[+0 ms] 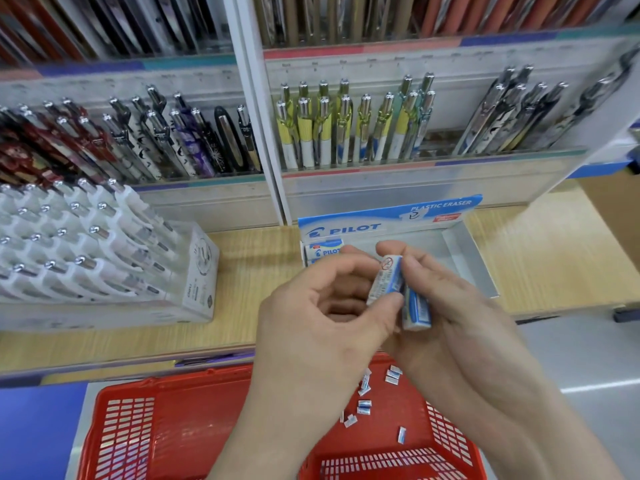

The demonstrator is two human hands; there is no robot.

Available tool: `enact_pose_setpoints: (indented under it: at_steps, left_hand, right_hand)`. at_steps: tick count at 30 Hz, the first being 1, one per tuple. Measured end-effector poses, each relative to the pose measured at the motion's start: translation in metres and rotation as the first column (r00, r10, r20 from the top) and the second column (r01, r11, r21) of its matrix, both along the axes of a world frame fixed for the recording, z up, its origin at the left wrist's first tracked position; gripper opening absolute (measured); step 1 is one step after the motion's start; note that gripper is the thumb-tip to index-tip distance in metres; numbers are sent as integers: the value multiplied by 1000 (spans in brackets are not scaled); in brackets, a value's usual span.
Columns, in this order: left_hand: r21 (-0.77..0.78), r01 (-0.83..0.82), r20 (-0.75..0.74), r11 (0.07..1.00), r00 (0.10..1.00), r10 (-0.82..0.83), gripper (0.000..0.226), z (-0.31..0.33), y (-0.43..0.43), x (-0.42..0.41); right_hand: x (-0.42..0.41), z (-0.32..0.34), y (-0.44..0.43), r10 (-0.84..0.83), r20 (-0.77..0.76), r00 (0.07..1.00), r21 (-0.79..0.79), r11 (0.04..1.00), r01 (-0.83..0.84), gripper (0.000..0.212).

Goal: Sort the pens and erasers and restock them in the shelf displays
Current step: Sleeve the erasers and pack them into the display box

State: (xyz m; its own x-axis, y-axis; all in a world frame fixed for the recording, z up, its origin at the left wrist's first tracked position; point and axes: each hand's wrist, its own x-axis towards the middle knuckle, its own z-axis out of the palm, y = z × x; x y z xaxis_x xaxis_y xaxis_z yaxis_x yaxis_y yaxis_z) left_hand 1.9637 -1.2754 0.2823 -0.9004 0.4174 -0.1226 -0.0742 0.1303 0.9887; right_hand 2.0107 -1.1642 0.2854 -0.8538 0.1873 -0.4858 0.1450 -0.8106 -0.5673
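Both hands meet above the wooden shelf, in front of a blue and white Pilot eraser display box. My left hand pinches one white and blue eraser between thumb and fingers. My right hand holds a second eraser upright beside the first. A few erasers lie at the left end of the box. Several loose erasers lie on the floor of a red basket below the hands.
Pens stand in tiered shelf displays: dark patterned ones at left, yellow and white ones in the middle, grey ones at right. A white pen rack sits on the wooden shelf at left.
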Motion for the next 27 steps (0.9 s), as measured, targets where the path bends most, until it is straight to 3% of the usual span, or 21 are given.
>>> enact_pose_setpoints:
  at_steps: [3, 5, 7, 10, 13, 16, 18, 21, 27]
  left_hand:
    - [91, -33, 165, 995, 986, 18, 9, 4, -4, -3]
    - [98, -65, 241, 993, 970, 39, 18, 3, -8, -5]
    - [98, -93, 280, 991, 958, 62, 23, 1, -11, -8]
    - [27, -86, 220, 996, 972, 78, 25, -1, -15, -10]
    - [-104, -96, 49, 990, 994, 101, 24, -7, -24, -12]
    - [-232, -157, -84, 960, 986, 141, 13, -20, -40, -19]
    - [-282, -145, -74, 948, 989, 129, 15, -27, -46, -21]
    - [-296, -117, -9, 948, 993, 120, 14, -31, -45, -19]
    - [-269, -124, 20, 955, 991, 135, 20, -32, -40, -18]
  right_hand:
    - [5, 1, 9, 83, 56, 995, 328, 940, -96, 19]
    - [6, 4, 12, 127, 110, 986, 537, 827, -167, 22]
    - [6, 6, 13, 164, 121, 979, 628, 751, -204, 20]
    - [5, 9, 12, 190, 163, 968, 689, 680, -250, 10]
    - [2, 6, 11, 160, 260, 952, 771, 559, -305, 4]
    - [-3, -1, 10, 91, 380, 921, 874, 291, -389, 6]
    - [-8, -3, 6, 69, 458, 886, 880, 105, -463, 7]
    - [-16, -1, -2, 55, 549, 834, 835, -75, -545, 8]
    - [-28, -1, -8, 5, 614, 789, 768, -234, -596, 23]
